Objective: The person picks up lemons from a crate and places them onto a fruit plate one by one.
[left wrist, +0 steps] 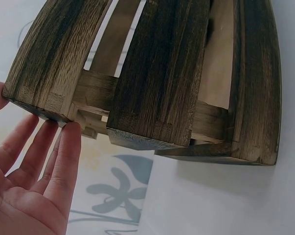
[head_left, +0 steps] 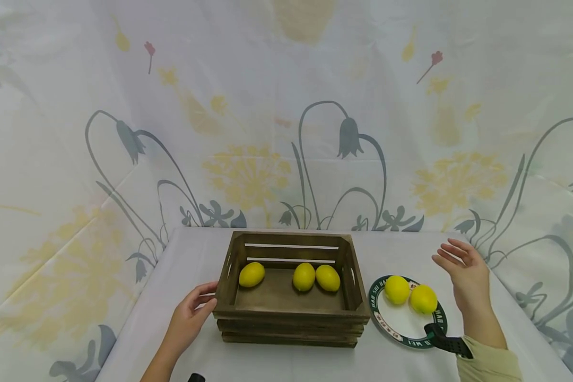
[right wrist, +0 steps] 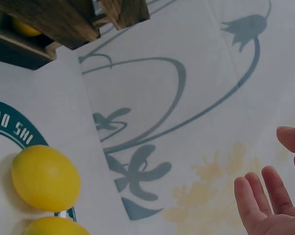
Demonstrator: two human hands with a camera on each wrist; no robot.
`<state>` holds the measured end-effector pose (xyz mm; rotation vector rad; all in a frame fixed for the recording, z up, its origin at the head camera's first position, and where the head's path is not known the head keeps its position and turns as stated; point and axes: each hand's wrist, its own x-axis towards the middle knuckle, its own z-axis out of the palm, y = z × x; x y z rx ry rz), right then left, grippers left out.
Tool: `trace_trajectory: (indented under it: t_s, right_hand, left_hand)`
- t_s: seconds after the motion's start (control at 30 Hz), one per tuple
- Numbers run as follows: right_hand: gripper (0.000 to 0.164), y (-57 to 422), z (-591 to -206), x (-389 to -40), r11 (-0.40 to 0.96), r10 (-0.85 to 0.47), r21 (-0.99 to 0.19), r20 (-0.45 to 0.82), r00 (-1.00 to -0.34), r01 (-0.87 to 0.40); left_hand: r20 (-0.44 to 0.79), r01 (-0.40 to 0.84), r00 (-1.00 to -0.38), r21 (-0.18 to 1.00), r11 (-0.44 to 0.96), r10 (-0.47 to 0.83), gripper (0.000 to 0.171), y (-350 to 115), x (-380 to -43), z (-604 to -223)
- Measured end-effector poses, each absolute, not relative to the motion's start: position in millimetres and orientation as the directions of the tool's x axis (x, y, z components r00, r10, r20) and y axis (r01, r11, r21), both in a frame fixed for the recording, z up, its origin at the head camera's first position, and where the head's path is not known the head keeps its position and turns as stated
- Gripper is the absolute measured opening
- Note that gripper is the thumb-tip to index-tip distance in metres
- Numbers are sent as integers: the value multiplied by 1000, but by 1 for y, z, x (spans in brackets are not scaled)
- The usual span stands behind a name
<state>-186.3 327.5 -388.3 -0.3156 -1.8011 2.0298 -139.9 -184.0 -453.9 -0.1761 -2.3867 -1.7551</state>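
A dark brown slatted wooden crate [head_left: 291, 314] holds three lemons: one lemon [head_left: 251, 275] at the left, another lemon [head_left: 304, 277] right of the middle, and a third lemon [head_left: 328, 278] beside that one. My left hand [head_left: 191, 313] touches the crate's left end with nearly straight fingertips [left wrist: 69, 134]. To the right of the crate, a white plate with a green lettered rim [head_left: 378, 305] carries two more lemons [head_left: 397, 290], side by side. Raised beyond the plate's right side, my right hand [head_left: 468, 273] has its fingers loosely spread and holds nothing.
Everything stands on a white-covered table [head_left: 262, 363]. A flower-printed cloth [head_left: 286, 175] hangs behind and at both sides. A black strap [head_left: 451, 345] sits at the right wrist, overlapping the plate's rim in the head view. A small black object [head_left: 197, 378] shows at the bottom edge.
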Motion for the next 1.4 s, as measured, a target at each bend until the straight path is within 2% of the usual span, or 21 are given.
trace_trajectory:
  t_s: [0.43, 0.9, 1.13, 1.4]
  right_hand:
    - [37, 299, -368, -200, -166, 347, -951, 192, -918, -261]
    - [35, 274, -355, -219, -162, 247, -931, 283, -927, -328]
    - [34, 261, -353, -228, -209, 186, -924, 282, -941, -319]
    - [33, 243, -352, -241, -138, 151, -960, 224, -963, -245]
  left_hand:
    - [220, 208, -975, 929, 307, -5, 33, -185, -140, -454]
    - [198, 185, -980, 933, 310, -11, 33, -185, -139, -455]
    - [196, 184, -981, 935, 302, -10, 33, -185, -139, -455]
    - [203, 190, -979, 936, 298, -13, 33, -185, -140, -454]
